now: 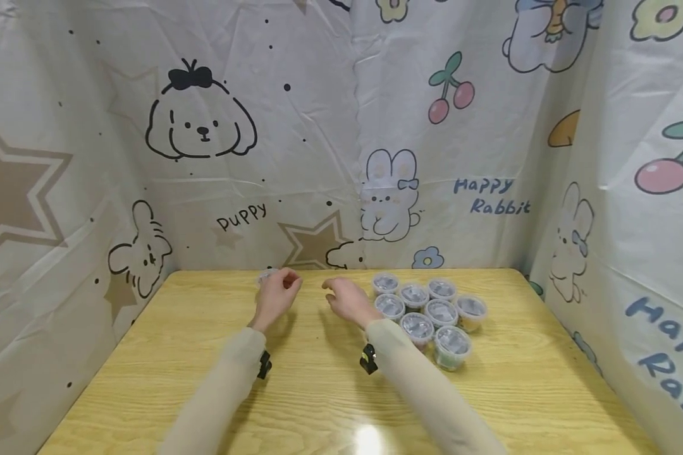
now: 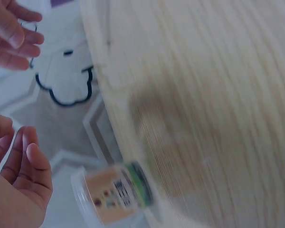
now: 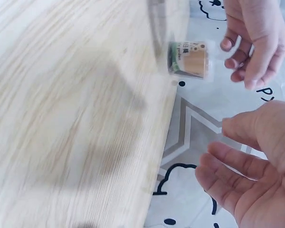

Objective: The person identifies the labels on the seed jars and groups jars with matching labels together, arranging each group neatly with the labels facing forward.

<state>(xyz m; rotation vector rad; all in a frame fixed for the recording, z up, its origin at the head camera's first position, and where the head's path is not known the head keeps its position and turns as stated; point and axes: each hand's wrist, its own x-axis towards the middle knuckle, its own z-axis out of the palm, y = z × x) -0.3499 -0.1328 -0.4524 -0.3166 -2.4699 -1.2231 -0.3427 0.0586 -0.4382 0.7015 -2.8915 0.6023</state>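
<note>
A small lidded plastic tub with an orange-brown label (image 2: 111, 192) stands near the table's far edge; in the head view the left hand mostly hides this tub (image 1: 265, 274). My left hand (image 1: 277, 296) is just in front of it, fingers loosely bent, holding nothing. In the right wrist view a gap shows between the tub (image 3: 192, 59) and the left hand (image 3: 259, 45). Over the middle of the table my right hand (image 1: 350, 300) hovers with relaxed, parted fingers and nothing in them. Beside it on the right are several similar clear-lidded tubs (image 1: 417, 327).
The wooden table (image 1: 313, 392) reaches back to a hanging cloth (image 1: 319, 126) printed with cartoon animals. That cloth also closes off both sides. The grouped tubs stand close together near the right forearm. Each wrist wears a small black device (image 1: 369, 359).
</note>
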